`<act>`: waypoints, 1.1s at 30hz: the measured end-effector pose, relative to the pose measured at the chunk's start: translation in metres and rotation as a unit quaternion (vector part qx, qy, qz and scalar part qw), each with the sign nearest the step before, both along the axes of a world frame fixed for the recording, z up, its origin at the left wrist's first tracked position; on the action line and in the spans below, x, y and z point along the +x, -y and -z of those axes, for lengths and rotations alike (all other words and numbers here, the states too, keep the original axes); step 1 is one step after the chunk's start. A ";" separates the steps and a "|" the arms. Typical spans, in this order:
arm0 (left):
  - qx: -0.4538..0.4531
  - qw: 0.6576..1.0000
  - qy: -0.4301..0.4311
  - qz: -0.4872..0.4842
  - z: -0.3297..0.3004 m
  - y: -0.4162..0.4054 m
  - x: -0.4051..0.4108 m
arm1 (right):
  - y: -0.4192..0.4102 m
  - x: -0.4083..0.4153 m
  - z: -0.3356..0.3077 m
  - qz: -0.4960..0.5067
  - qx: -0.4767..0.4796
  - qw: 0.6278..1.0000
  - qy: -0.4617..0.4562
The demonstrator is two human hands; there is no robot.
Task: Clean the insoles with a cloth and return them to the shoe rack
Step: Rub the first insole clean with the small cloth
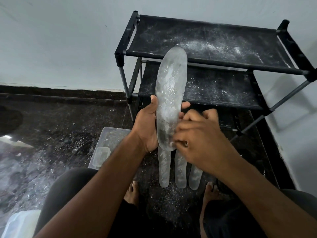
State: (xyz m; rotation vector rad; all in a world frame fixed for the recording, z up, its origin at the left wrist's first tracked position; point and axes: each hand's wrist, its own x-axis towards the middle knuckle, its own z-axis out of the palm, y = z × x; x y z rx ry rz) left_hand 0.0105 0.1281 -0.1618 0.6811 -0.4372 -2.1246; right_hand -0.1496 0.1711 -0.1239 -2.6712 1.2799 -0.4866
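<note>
My left hand (147, 127) grips a translucent, powder-dusted insole (169, 93) from the left side and holds it upright in front of the black shoe rack (214, 42). Its fingertips wrap round the insole's right edge. My right hand (197, 134) is blurred at the insole's heel end, fingers bent, thumb on the heel's face. No cloth shows in either hand. Three more translucent insoles (181, 170) lie side by side on the dark floor below my hands, partly hidden by my right forearm.
The rack's two fabric shelves carry white powder and hold nothing else. A clear plastic tub (111, 136) with a small lid (101, 156) sits on the floor left of my hands. My bare feet (132, 191) flank the insoles. Another plastic container (18, 224) is at bottom left.
</note>
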 end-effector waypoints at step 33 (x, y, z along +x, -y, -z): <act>0.016 0.993 0.100 -0.053 -0.004 -0.004 -0.007 | 0.012 -0.015 -0.017 0.013 0.140 0.963 0.228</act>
